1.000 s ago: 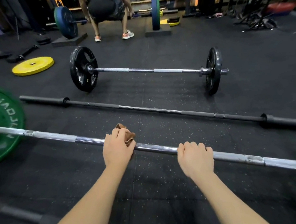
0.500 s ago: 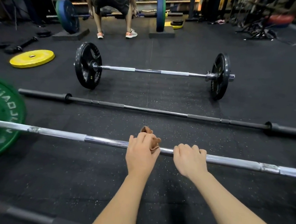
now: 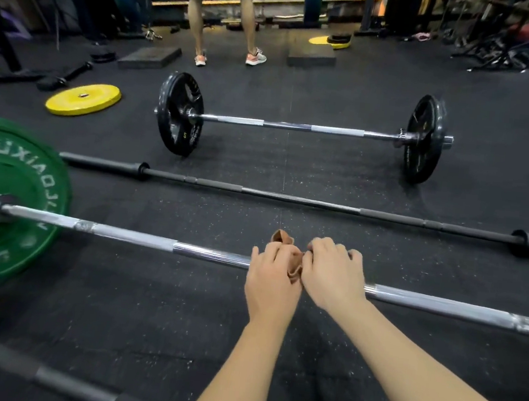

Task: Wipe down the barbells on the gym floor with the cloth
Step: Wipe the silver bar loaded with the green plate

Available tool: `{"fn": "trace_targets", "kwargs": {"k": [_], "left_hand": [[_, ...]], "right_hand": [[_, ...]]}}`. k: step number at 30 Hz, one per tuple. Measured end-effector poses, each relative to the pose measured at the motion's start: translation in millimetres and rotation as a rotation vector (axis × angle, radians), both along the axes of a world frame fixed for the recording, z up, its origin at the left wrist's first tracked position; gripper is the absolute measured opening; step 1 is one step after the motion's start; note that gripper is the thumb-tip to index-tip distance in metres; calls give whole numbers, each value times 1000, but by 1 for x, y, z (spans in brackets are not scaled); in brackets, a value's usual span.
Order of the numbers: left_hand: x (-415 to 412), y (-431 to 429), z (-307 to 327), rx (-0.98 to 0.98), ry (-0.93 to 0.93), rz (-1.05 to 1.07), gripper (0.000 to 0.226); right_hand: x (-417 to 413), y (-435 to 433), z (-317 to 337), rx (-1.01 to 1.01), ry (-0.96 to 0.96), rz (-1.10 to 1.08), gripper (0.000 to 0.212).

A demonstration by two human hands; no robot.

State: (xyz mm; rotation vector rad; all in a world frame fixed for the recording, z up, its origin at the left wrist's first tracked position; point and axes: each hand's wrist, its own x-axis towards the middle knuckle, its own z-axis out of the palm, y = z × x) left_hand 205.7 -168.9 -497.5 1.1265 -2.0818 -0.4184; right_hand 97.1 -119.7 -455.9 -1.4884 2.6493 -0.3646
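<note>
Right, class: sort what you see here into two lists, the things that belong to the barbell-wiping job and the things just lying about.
Belongs to the job:
brown cloth
chrome barbell with green plate
bare black barbell
barbell with black plates

Just lying about:
yellow plate
dark floor block

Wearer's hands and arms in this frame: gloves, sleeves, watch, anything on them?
Nothing worn that shows. The left hand and right hand are bare: no gloves, rings or tape visible. Both forearms are uncovered down to the frame edge, with no sleeve, watch or wristband in view.
</note>
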Motion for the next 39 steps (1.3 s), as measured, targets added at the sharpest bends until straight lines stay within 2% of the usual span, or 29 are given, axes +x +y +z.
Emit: {"fn": "trace_targets", "kwargs": {"k": [4, 6, 9, 11, 16, 18, 20, 22, 24, 26, 29, 31, 34, 39], "left_hand": [[21, -23, 1, -74, -108, -65, 19], [44, -43, 2, -58, -65, 55, 18], [77, -72, 3, 53, -17, 213, 17], [83, -80, 2, 59, -29, 236, 16], [66, -70, 1, 60, -75, 193, 16], [65, -73, 5, 60, -164, 102, 16], [69, -84, 22, 76, -335, -62, 19], [77, -97, 46, 208, -527, -204, 27], [86, -104, 68, 277, -685, -279, 30], [95, -111, 78, 264, -782, -311, 33], [114, -123, 84, 261, -882, -292, 36], [126, -135, 82, 240, -948, -269, 37], [128, -143, 74, 195, -1011, -238, 37], [97, -139, 62, -28, -965, -260, 33]], "right_hand": [[-8, 12, -12, 242, 208, 194, 43], [-12, 15, -16, 270, 246, 221, 49], [-12, 9, -17, 294, 284, 262, 69], [-11, 6, -15, 321, 266, 235, 65], [0, -13, -8, 373, 119, 72, 31], [13, -25, -5, 336, 185, 170, 23], [23, -32, -2, 323, 160, 210, 23], [27, -30, 0, 343, 141, 227, 25], [29, -25, 4, 355, 193, 284, 28], [26, -25, 8, 381, 131, 288, 28], [22, -34, 13, 483, -32, 281, 37], [18, -39, 23, 586, -67, 330, 47], [20, -44, 50, 690, -16, 365, 44], [55, -89, 56, 669, 39, 399, 43]]}}
